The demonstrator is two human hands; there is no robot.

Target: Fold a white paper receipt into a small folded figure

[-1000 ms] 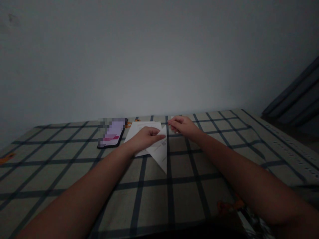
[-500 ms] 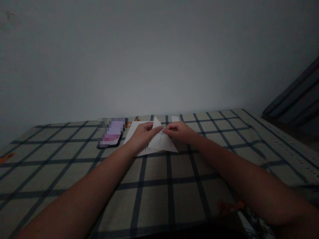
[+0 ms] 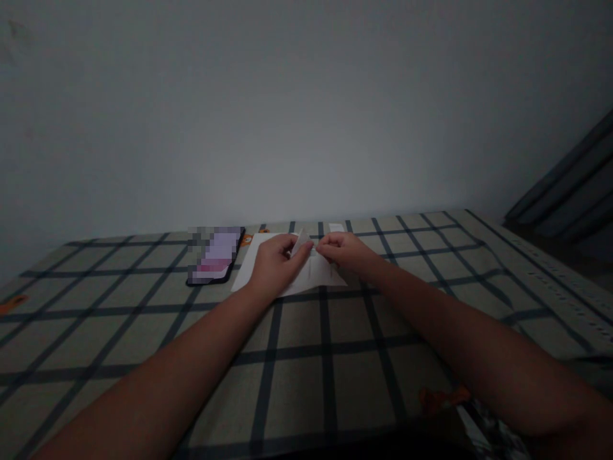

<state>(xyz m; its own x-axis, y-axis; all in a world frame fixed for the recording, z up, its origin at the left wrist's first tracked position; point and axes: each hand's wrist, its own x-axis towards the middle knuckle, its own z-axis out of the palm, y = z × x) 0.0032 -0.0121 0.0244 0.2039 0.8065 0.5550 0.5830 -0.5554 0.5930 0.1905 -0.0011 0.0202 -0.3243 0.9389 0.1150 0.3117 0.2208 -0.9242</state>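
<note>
A folded white paper with faint print lies far out on the checked cloth, its top point raised. My left hand pinches the paper's upper tip from the left, fingers closed. My right hand pinches the same tip from the right, its fingertips almost touching the left ones. Under the folded piece lies a flat white sheet, partly covered by my left hand.
A phone with a lit screen lies left of the papers. A small white slip sits behind my right hand near the wall. The checked cloth covers the surface; dark slats lean at the right. An orange mark shows near the front.
The folded paper swung from hanging towards me to lying flat with its point up. My right hand moved left to meet my left hand at the paper's tip.
</note>
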